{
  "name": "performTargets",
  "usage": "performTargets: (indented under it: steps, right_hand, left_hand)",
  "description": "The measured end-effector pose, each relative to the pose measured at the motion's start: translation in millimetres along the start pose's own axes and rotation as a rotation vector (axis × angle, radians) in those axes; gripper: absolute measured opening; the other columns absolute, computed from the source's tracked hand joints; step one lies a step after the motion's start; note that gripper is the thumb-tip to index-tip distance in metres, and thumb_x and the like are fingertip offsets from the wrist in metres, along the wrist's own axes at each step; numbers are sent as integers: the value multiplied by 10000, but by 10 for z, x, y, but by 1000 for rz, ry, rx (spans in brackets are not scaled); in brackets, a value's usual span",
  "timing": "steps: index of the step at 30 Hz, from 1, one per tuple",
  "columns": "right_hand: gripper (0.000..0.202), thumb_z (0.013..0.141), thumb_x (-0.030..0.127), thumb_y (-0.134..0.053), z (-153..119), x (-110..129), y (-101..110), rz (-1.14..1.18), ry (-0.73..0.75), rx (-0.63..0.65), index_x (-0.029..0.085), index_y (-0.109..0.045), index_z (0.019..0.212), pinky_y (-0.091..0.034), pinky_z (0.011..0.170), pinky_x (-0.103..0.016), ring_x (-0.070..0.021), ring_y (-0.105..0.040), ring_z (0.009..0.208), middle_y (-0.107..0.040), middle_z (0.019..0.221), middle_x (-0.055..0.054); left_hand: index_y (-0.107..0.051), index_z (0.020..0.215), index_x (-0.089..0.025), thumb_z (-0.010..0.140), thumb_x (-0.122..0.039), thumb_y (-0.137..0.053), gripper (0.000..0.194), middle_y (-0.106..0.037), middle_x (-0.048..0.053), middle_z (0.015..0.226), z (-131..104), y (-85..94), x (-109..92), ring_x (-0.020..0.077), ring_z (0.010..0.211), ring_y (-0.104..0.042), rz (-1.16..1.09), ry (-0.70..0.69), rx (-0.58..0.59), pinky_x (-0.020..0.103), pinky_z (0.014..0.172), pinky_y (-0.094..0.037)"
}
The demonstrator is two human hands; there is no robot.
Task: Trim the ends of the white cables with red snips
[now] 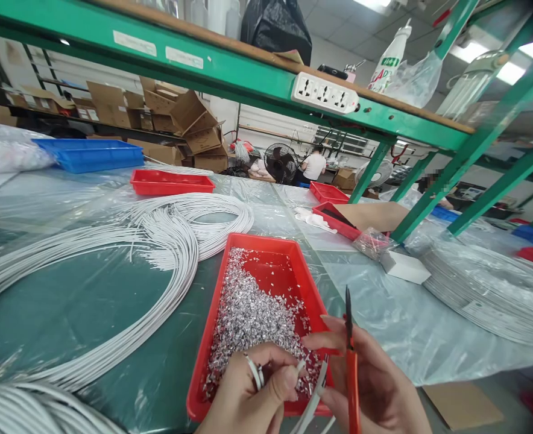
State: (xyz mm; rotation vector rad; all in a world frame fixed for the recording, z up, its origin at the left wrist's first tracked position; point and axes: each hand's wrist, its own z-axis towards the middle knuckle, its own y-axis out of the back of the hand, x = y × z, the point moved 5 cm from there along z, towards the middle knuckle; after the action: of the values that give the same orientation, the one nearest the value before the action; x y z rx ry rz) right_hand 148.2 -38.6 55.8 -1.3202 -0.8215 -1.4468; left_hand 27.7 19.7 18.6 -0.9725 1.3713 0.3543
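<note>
My left hand (258, 392) is closed over the near end of the red tray, pinching a white cable (301, 366) between thumb and forefinger. A loop of white cable also passes around its fingers. In my right hand (379, 374) is a slim pair of snips (352, 367) with orange handles and a dark pointed tip, standing upright. Near that thumb and fingertips run more white cable ends (314, 395); whether they are gripped I cannot tell. Small silvery scraps (257, 307) cover much of the red tray (309, 283) beneath both hands.
Coiled white cables (182, 241) spread over the left of the table, with another bundle (35, 410) at the near left. A blue tray (94, 155) and a red tray (171, 182) stand behind. A green shelf frame (230, 66) spans overhead. At right lies a large cable coil (479, 295).
</note>
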Motion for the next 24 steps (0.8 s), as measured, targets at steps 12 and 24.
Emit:
performTargets:
  steps: [12,24]
  right_hand:
    - [421,682,233,-803,142,94,-164,203,-59,137,281,-623,1059,-498,509,-174,-78,-615,514,-671,688,48]
    - [451,636,262,-837,171,27,-161,211,-63,113,300,-634,1037,-460,470,-150,-54,-592,478,-642,697,63]
  left_hand:
    - [-605,711,-144,673,-596,-675,459,-486,-50,469,-2,-71,22,26,360,-303,-124,119,196,195,397,-187]
    - [-597,735,-154,685,-573,-683,431,-454,-78,432,45,-122,74,5,280,-232,-224,129,346,168,303,-124]
